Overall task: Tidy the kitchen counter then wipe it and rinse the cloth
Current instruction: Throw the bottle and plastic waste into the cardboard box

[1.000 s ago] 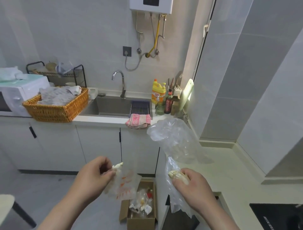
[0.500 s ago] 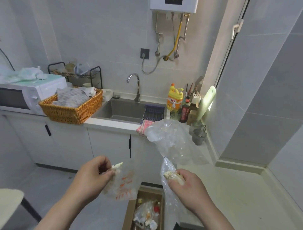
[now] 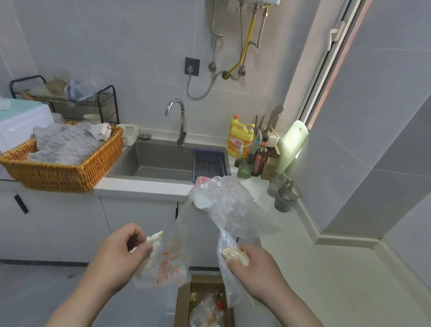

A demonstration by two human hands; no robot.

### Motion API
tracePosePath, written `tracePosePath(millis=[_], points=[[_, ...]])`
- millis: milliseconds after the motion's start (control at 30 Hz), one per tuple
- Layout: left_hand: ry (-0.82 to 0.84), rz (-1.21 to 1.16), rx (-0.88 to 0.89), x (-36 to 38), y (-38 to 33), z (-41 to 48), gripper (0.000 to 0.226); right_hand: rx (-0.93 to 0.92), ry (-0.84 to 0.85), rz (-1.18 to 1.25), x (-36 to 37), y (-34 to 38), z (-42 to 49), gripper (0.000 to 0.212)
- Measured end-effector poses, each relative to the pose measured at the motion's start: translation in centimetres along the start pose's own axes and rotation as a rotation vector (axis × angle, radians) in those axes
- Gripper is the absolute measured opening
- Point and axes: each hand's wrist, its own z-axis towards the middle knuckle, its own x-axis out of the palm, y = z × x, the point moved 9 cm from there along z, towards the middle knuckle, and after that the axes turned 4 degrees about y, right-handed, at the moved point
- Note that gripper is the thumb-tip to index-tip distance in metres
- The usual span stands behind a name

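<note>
Over the cardboard box (image 3: 184,301), 2 held plastic bags (image 3: 228,205)

Wicker basket (image 3: 63,172) — tap (image 3: 176,116) — cardboard box (image 3: 184,301)

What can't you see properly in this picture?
- Pink cloth on the counter edge, head view: mostly hidden behind the clear plastic bag held by the right hand.
- Brown cardboard box of rubbish: cut off by the bottom edge.
- White boiler on the wall: cut off by the top edge.
- Yellow bottle label: too small to read.
</note>
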Motion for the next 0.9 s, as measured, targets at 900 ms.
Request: tracePosePath(millis=[900], points=[[0.336, -0.045, -0.169, 13.8, 13.2, 12.9, 0.024, 0.333, 0.117, 0.056, 9.5, -10.0, 11.3, 0.022]])
